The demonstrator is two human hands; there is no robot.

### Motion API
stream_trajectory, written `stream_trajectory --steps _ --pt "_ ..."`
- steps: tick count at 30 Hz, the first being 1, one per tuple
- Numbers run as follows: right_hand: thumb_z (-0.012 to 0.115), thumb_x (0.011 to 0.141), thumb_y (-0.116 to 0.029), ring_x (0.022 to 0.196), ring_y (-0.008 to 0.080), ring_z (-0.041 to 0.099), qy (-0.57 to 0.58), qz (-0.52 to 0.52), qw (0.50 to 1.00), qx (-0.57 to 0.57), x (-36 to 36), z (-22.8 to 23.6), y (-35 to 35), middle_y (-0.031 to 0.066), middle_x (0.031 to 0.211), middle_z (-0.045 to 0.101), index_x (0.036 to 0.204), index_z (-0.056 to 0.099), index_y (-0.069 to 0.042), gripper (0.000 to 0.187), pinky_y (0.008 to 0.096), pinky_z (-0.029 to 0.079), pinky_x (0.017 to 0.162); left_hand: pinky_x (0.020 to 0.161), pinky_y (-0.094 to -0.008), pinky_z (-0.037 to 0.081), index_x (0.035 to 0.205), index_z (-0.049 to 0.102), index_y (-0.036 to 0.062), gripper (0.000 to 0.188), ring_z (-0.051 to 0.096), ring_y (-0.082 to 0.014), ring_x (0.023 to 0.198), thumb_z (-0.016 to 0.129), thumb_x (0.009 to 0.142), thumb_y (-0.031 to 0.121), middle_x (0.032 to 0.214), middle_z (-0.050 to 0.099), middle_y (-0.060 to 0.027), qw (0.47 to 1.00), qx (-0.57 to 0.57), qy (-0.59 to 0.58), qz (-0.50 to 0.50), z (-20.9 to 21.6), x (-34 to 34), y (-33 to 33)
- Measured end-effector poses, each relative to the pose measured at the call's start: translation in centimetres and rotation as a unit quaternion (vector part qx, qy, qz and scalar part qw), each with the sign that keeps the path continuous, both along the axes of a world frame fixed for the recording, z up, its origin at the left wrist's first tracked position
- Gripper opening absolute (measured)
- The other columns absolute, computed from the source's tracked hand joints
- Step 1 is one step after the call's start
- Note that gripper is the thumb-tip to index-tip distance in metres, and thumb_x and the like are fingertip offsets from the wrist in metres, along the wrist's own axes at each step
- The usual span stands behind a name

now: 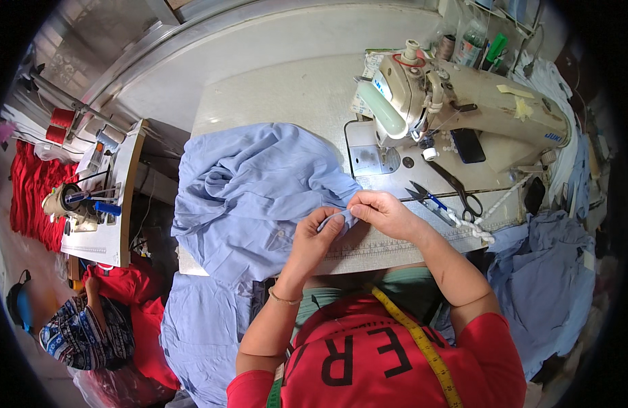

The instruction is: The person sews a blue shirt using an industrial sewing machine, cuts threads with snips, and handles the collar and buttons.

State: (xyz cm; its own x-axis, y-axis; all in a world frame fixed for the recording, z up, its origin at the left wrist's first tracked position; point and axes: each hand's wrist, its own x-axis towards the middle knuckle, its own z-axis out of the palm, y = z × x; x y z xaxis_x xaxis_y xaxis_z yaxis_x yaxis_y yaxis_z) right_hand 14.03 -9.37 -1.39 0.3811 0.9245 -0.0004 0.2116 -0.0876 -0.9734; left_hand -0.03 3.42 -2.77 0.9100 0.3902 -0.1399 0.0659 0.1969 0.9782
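Observation:
A light blue shirt (259, 170) lies bunched over the left half of the sewing table, with a small button showing near its front edge. My left hand (317, 231) pinches a folded edge of it between thumb and fingers. Close by on the right, my right hand (382, 211) pinches the same edge, the two hands nearly touching. The cloth between the fingertips is mostly hidden. Both hands are just left of the scissors and in front of the sewing machine (477, 102).
Thread snips (428, 196) and black-handled scissors (456, 182) lie right of my hands, near a dark phone (468, 146). More blue cloth (541, 279) hangs at the right. Far left, a person in a patterned garment (86, 333) is beside another sewing machine (76, 200).

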Motion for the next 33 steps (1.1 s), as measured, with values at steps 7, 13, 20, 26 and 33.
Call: stream_trajectory --steps 7,13,20,26,33 --pt "0.055 0.088 -0.015 0.069 0.0177 0.053 -0.05 -0.02 0.998 0.016 -0.3 0.3 -0.1 0.0102 0.074 0.057 0.088 0.059 0.003 0.018 0.03 0.045 0.067 0.055 -0.0183 0.038 0.089 0.065 0.0007 0.013 0.046 -0.001 0.062 0.064 0.084 0.013 0.071 0.057 0.0059 0.998 0.049 0.027 0.038 -0.3 0.7 -0.3" --pt "0.056 0.088 -0.015 0.07 0.0204 0.056 -0.052 -0.032 0.998 0.012 -0.4 0.0 -0.1 0.0123 0.075 0.058 0.088 0.059 0.003 0.018 0.0315 0.045 0.067 0.056 -0.016 0.037 0.087 0.065 0.0031 0.008 0.047 0.0001 0.064 0.065 0.082 0.01 0.074 0.059 0.0058 1.0 0.015 0.02 0.013 -0.2 0.5 0.2" --pt "0.056 0.086 -0.015 0.07 0.0268 0.058 -0.113 -0.035 0.993 0.02 -0.7 0.6 -0.1 0.015 0.075 0.059 0.085 0.059 0.003 0.018 0.0338 0.046 0.066 0.054 -0.0175 0.036 0.084 0.065 0.0022 0.009 0.043 0.0003 0.061 0.063 0.081 0.01 0.069 0.056 0.0078 0.995 0.081 0.041 0.044 0.1 0.8 -0.5" --pt "0.057 0.085 -0.014 0.069 0.0277 0.058 -0.109 -0.049 0.993 0.015 -1.0 0.5 -0.2 0.0151 0.075 0.059 0.084 0.059 0.003 0.017 0.0341 0.046 0.065 0.052 -0.0162 0.033 0.084 0.065 0.0029 0.008 0.043 0.0011 0.06 0.064 0.08 0.01 0.069 0.055 0.0084 0.998 0.044 0.017 0.041 -0.3 0.6 -0.3" --pt "0.058 0.085 -0.013 0.069 0.0278 0.057 -0.121 -0.043 0.991 0.026 -1.1 0.5 -0.2 0.0155 0.075 0.059 0.083 0.059 0.003 0.017 0.0339 0.045 0.064 0.051 -0.0167 0.033 0.083 0.066 0.0041 0.007 0.041 0.0015 0.059 0.063 0.079 0.009 0.068 0.054 0.0094 0.99 0.131 0.026 0.047 0.7 0.7 -0.8"
